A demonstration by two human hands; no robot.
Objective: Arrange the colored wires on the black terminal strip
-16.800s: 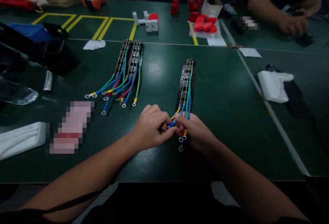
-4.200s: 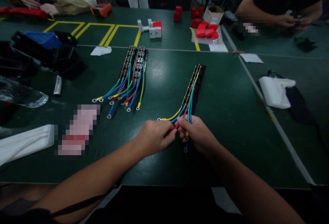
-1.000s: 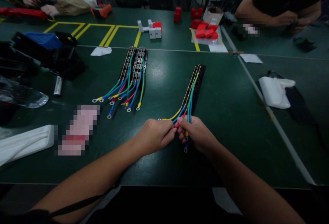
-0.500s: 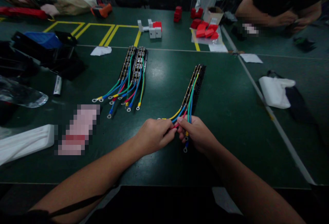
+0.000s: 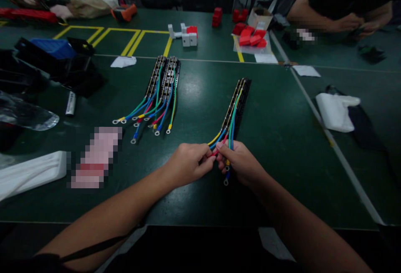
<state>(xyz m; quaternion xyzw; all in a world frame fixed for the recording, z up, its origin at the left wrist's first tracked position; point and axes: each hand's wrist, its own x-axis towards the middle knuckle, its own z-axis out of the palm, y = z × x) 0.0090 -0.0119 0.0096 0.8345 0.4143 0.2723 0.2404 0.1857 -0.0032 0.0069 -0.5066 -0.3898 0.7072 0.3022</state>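
A long black terminal strip [image 5: 233,104] lies on the green table, with yellow, blue, red and green wires running from its near end. My left hand [image 5: 191,162] pinches the red wire [image 5: 215,153]. Close against it, my right hand [image 5: 239,160] is closed on the wires, its thumb by the red one. Green and blue wires [image 5: 232,133] pass into the right hand, and ring terminals [image 5: 226,181] stick out below its fingers. The ends of the yellow and left blue wires are hidden behind my left hand. Two similar wired strips [image 5: 163,79] lie together to the left.
Black bins [image 5: 62,62], a white marker-like tube [image 5: 70,104] and a white power strip [image 5: 37,173] lie at the left. Red parts [image 5: 250,37] and white blocks [image 5: 189,39] sit farther back. A white object [image 5: 335,112] rests at the right. Two people sit across.
Both hands hold nearly the same place. My left hand has shifted slightly, and the yellow wire's end that showed above it is now hidden.
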